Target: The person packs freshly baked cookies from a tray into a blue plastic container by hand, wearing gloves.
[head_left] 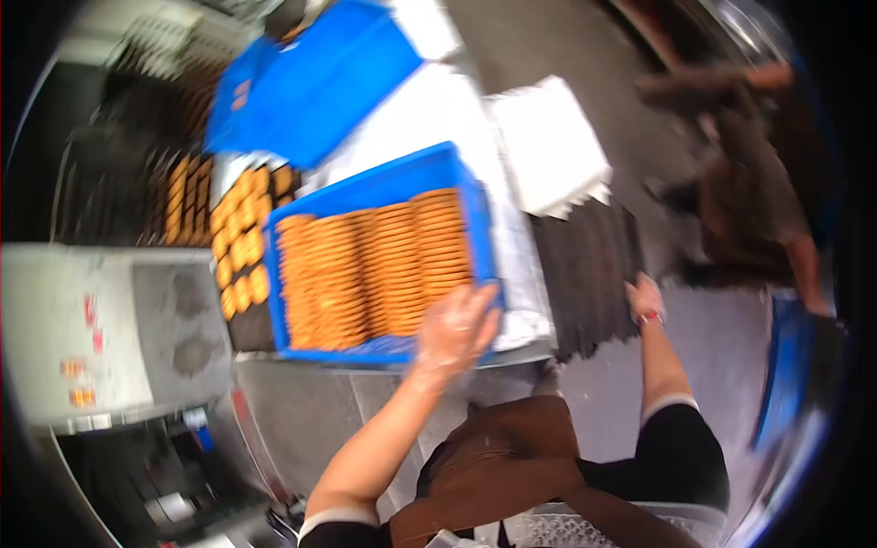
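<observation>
My left hand (454,336), in a clear plastic glove, is over the near right corner of a blue crate (475,219). Its fingers are somewhat blurred but look apart, with nothing visible in them. Tight rows of round golden-brown biscuits (338,279) stand on edge inside the crate. Out to the right, my right hand (645,300), with a red band at the wrist, is closed at the edge of a stack of dark, ridged baking trays (585,274). Its fingertips are partly hidden there.
Left of the crate, a dark tray carries golden baked pieces (242,228). Racks with more pieces (189,196) stand behind it. Another blue crate (320,78) is tilted at the back. White sheets (548,142) top the dark stack. A blurred person (749,173) is at far right.
</observation>
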Motion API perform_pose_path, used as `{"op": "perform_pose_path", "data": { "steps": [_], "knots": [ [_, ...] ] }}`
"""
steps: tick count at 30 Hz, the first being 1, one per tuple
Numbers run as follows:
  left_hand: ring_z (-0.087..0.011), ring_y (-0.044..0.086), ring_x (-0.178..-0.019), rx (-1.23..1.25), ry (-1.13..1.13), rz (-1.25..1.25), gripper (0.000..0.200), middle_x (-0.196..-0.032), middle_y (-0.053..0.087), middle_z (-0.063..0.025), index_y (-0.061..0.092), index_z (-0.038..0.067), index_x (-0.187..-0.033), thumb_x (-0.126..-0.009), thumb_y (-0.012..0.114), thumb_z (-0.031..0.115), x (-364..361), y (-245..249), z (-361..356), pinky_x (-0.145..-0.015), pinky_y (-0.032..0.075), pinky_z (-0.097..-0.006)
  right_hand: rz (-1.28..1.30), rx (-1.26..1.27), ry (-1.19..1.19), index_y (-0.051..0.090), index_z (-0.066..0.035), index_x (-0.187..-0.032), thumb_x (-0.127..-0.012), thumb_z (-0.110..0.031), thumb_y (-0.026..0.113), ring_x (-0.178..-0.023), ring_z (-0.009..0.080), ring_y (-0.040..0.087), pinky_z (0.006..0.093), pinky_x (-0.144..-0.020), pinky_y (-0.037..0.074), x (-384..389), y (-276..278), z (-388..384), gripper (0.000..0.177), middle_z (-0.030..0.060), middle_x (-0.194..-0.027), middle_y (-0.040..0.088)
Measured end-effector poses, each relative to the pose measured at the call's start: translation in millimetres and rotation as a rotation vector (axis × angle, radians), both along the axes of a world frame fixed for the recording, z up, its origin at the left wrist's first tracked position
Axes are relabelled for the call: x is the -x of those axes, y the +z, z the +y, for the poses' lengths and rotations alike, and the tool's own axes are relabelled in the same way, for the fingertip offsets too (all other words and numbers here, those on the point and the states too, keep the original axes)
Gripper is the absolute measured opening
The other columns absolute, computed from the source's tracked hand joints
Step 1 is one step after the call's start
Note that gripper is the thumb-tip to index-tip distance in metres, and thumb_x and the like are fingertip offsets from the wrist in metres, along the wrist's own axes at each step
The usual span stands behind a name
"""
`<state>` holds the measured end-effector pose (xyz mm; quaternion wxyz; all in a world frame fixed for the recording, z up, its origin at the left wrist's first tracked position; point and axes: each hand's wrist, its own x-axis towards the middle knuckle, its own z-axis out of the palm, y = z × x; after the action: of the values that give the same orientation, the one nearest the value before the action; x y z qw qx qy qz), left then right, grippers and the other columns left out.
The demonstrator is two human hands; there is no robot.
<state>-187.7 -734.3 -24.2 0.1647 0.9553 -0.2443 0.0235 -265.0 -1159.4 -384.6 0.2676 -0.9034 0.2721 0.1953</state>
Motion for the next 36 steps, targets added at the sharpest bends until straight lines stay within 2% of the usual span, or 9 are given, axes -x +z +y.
{"op": "perform_pose_path", "data": {
  "steps": [4,7,11,17,18,20,25,31,36],
  "knots": [
    [-0.0305,0.07,-0.085,0.103,-0.012,-0.088,0.035,-0.098,0.065,-0.0101,0.074,0.009,-0.129,-0.096,0.082,0.017,3,7,6,-0.073,0.06,-0.044,-0.471,0.131,-0.103,0.072,-0.001,-0.123,-0.105,-0.017,0.071,-0.117,0.044,0.072,0.052,-0.101,0.057,27,0,21,0.024,0.0252,-0.124,0.076],
    [-0.0311,0.072,-0.089,0.247,-0.113,-0.176,0.036,-0.103,0.068,-0.0108,0.073,0.006,-0.13,-0.096,0.08,0.015,3,-7,16,-0.074,0.06,-0.0452,-0.504,0.092,-0.162,0.071,0.0,-0.119,-0.106,-0.012,0.071,-0.108,0.0432,0.073,0.0496,-0.097,0.058,40,49,77,0.018,0.0246,-0.117,0.076],
    [-0.0328,0.073,-0.091,0.451,-0.256,-0.226,0.035,-0.11,0.071,-0.0118,0.073,0.006,-0.132,-0.098,0.078,0.014,30,6,59,-0.077,0.062,-0.0457,-0.731,-0.209,-0.361,0.072,-0.001,-0.115,-0.108,-0.014,0.071,-0.096,0.0253,0.07,0.04,-0.092,0.058,68,69,152,0.015,0.013,-0.105,0.074],
    [-0.0333,0.071,-0.109,0.541,0.082,-0.278,0.022,-0.123,0.074,-0.0143,0.074,0.004,-0.124,-0.103,0.07,0.008,125,39,258,-0.095,0.06,-0.0478,-0.907,-0.02,-0.261,0.071,0.001,-0.113,-0.11,-0.014,0.068,-0.097,0.0269,0.069,0.0399,-0.094,0.056,90,235,246,0.015,0.0136,-0.105,0.073],
    [-0.0342,0.07,-0.109,0.372,0.13,-0.351,0.021,-0.122,0.072,-0.0153,0.073,0.002,-0.124,-0.104,0.069,0.007,134,27,304,-0.097,0.059,-0.0476,-0.943,-0.039,-0.319,0.071,0.0,-0.113,-0.11,-0.014,0.068,-0.096,0.0256,0.069,0.0391,-0.093,0.055,94,256,258,0.015,0.0128,-0.104,0.072],
    [-0.0314,0.068,-0.107,0.622,0.414,-0.173,0.026,-0.119,0.068,-0.0154,0.072,0.001,-0.129,-0.105,0.069,0.009,148,24,371,-0.093,0.057,-0.0438,-1.019,-0.135,-0.407,0.071,0.0,-0.111,-0.11,-0.014,0.067,-0.094,0.0225,0.067,0.0374,-0.091,0.055,98,294,294,0.014,0.0109,-0.101,0.07],
    [-0.0239,0.063,-0.088,0.649,0.592,-0.151,0.035,-0.115,0.067,-0.0115,0.069,0.005,-0.137,-0.103,0.07,0.006,167,2,472,-0.078,0.053,-0.0379,-1.168,0.066,-0.057,0.068,-0.001,-0.104,-0.105,-0.007,0.069,-0.095,0.0335,0.068,0.0435,-0.09,0.054,77,387,411,0.005,0.0149,-0.101,0.068],
    [-0.0246,0.069,-0.092,0.72,0.607,-0.014,0.043,-0.12,0.069,-0.0136,0.069,0.004,-0.138,-0.095,0.073,0.001,144,-14,522,-0.087,0.058,-0.0387,-1.249,-0.037,0.389,0.068,-0.001,-0.099,-0.094,0.002,0.074,-0.087,0.0337,0.067,0.0436,-0.08,0.054,17,453,507,0.008,0.0148,-0.094,0.069],
    [-0.0277,0.073,-0.102,0.596,0.787,0.004,0.05,-0.125,0.071,-0.0154,0.069,0.005,-0.141,-0.092,0.078,0.007,122,-35,591,-0.097,0.06,-0.0417,-1.167,-0.259,0.46,0.071,0.0,-0.092,-0.093,-0.001,0.077,-0.081,0.034,0.067,0.0436,-0.076,0.053,-44,449,540,0.007,0.0156,-0.09,0.069]
  ]
}}
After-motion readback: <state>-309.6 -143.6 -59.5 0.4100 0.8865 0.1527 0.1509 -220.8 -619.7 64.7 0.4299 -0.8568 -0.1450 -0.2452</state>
